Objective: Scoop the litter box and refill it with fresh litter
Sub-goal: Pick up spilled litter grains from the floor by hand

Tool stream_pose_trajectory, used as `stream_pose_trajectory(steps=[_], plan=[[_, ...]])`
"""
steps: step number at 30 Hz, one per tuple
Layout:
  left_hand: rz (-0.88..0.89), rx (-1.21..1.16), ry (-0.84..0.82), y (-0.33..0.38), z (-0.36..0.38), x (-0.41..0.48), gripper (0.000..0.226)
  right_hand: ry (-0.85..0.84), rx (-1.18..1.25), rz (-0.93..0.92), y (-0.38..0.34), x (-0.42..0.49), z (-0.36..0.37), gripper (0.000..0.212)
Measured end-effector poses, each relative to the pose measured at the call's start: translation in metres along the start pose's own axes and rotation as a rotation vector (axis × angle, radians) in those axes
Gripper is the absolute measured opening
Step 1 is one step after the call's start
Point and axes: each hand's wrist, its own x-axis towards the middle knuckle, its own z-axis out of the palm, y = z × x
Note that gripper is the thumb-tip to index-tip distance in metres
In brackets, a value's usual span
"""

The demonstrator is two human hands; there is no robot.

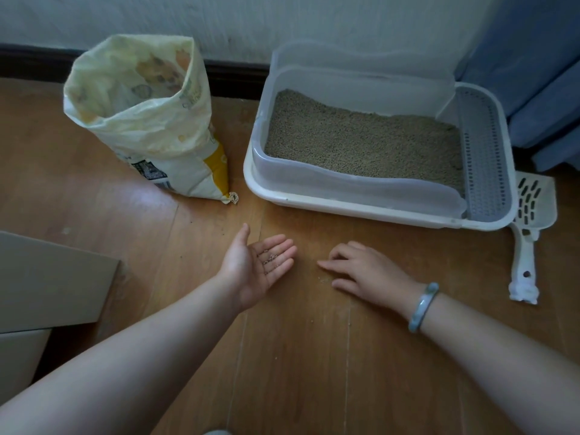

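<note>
Dim, soft daylight; faint sheen on the floor [150, 196]; wide-angle bending at edges.

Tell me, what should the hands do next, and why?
Probably the right hand should pick up the litter crumbs on the floor by its fingertips and drop them in the left hand, whose open palm holds a few grains.

left hand [258, 269] palm up, fingers straight | right hand [365, 273] palm down

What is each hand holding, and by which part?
Left hand, palm up, carries a few litter pellets loose on its fingers, ungripped. Right hand holds nothing; its fingertips touch the floor.
</note>
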Motion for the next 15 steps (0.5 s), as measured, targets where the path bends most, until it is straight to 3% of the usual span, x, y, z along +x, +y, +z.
stream_pose_trajectory(steps=[6,11,15], plan=[[-0.005,-0.008,0.012,0.0,-0.007,-0.001,0.068,0.128,-0.037,-0.128,0.006,0.006,0.002,0.02],[-0.004,-0.017,0.021,0.001,-0.01,0.002,0.068,0.169,0.037,-0.065,0.002,0.008,0.011,0.033],[-0.014,-0.01,0.015,0.001,-0.01,0.003,0.068,0.181,0.09,-0.006,0.004,-0.005,0.011,0.024]])
